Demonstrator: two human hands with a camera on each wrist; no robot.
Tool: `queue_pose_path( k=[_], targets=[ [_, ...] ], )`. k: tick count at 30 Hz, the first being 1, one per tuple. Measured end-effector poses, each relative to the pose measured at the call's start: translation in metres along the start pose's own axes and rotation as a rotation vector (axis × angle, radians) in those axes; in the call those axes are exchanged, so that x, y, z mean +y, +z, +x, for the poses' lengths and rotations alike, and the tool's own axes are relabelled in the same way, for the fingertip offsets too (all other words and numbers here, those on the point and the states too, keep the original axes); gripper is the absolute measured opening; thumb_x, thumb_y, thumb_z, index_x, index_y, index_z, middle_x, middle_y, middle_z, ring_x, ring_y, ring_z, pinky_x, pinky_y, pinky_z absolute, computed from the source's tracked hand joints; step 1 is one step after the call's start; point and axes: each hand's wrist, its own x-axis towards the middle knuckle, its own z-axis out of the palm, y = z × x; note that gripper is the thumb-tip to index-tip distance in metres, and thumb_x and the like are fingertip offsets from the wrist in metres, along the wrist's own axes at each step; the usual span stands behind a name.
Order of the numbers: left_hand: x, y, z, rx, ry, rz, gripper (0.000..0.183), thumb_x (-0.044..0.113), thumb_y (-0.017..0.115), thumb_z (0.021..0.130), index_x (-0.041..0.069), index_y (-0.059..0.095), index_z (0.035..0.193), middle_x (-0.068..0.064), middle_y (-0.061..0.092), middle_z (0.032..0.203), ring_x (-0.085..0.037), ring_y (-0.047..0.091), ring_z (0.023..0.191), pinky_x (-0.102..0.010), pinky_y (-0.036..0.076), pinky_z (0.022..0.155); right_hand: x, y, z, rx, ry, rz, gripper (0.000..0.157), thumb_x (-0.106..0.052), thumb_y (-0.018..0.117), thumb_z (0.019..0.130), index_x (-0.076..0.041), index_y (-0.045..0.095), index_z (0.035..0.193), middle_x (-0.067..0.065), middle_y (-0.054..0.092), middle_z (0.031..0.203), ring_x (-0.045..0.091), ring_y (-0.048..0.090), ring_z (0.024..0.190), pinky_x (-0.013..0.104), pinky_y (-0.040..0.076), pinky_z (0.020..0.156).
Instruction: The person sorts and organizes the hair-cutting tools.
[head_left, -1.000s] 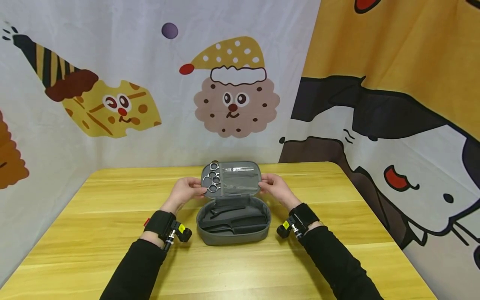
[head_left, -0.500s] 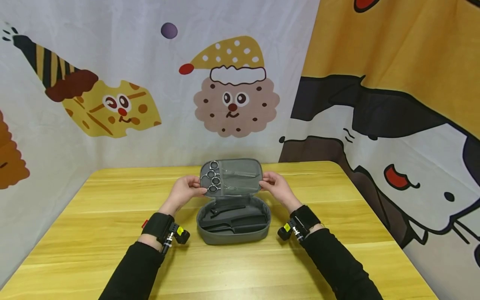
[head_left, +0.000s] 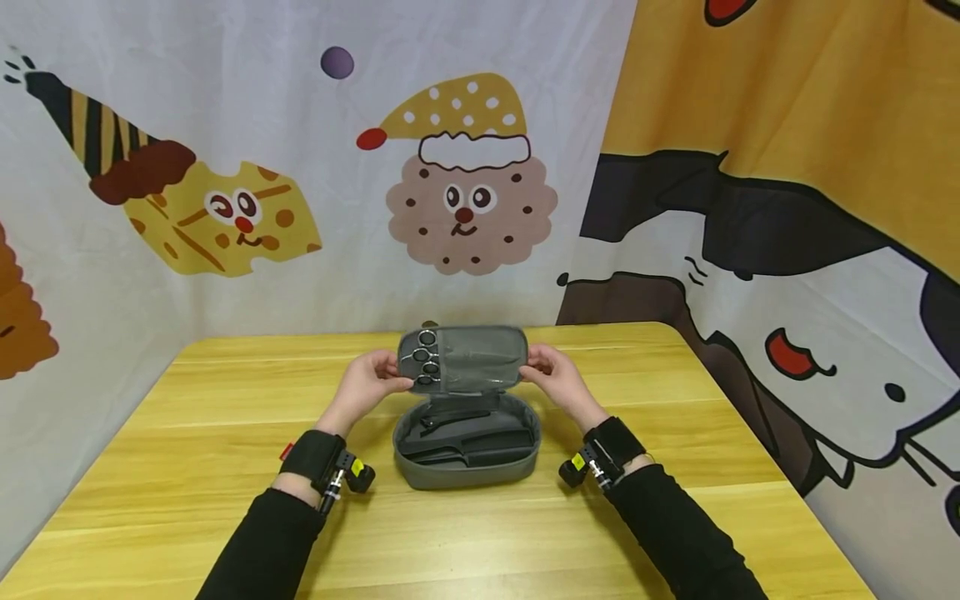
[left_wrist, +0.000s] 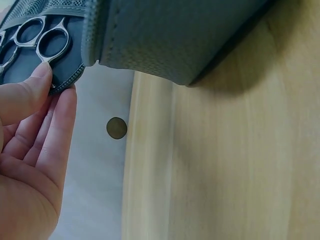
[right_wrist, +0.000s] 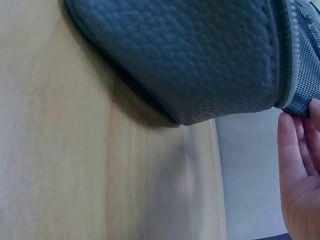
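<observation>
Yellow wood-grain tabletop (head_left: 187, 467), corners (head_left: 201, 350) rounded at ten and two o'clock. Gray textured zippered case (head_left: 467, 478) standing near middle, open lid (head_left: 480, 354) toward twelve o'clock.

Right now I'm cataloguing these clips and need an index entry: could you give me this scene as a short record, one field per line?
Main object: grey case, open
Surface: wood-grain table
Cover: lid raised at the far side of the case
Held in the lid: scissors, ring handles showing at its left
Inside the case: dark comb-like items; slim clip-like item behind them
Hands: left hand pinches the lid's left edge; right hand its right edge
Backdrop: cartoon-print curtain
Unclear: number of scissors
</observation>
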Motion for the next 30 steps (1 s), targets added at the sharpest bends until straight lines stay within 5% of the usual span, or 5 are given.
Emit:
queue_pose_path(
  k=[13,20,30],
  targets=[
    [-0.001,0.0,-0.006,0.022,0.08,0.037,0.016,0.004,0.081,0.081,0.007,0.068,0.089,-0.002,0.067,0.081,-0.019,0.063,0.075,-0.035,0.051,0.068,-0.035,0.0,-0.017,-0.043,-0.032,-0.032,0.017,0.008,0.062,0.093,0.01,0.061,0.11,0.025,0.067,0.099,0.031,0.064,0.09,0.037,0.056,0.083],
    [-0.001,0.002,-0.01,0.049,0.14,0.046,0.018,0.0,0.081,0.079,0.007,0.069,0.091,-0.002,0.068,0.082,-0.019,0.065,0.076,-0.036,0.054,0.069,-0.006,-0.002,-0.01,-0.04,-0.058,-0.048,0.016,0.003,0.066,0.092,0.004,0.064,0.108,0.016,0.069,0.099,0.026,0.065,0.094,0.031,0.052,0.082],
    [-0.004,0.006,-0.009,0.112,0.266,0.134,0.02,-0.002,0.081,0.079,0.01,0.067,0.088,0.0,0.066,0.08,-0.024,0.068,0.081,-0.04,0.057,0.07,-0.003,-0.003,-0.01,-0.017,-0.056,-0.084,0.017,0.003,0.066,0.093,0.002,0.065,0.11,0.012,0.07,0.103,0.023,0.065,0.099,0.036,0.053,0.088]
  ],
)
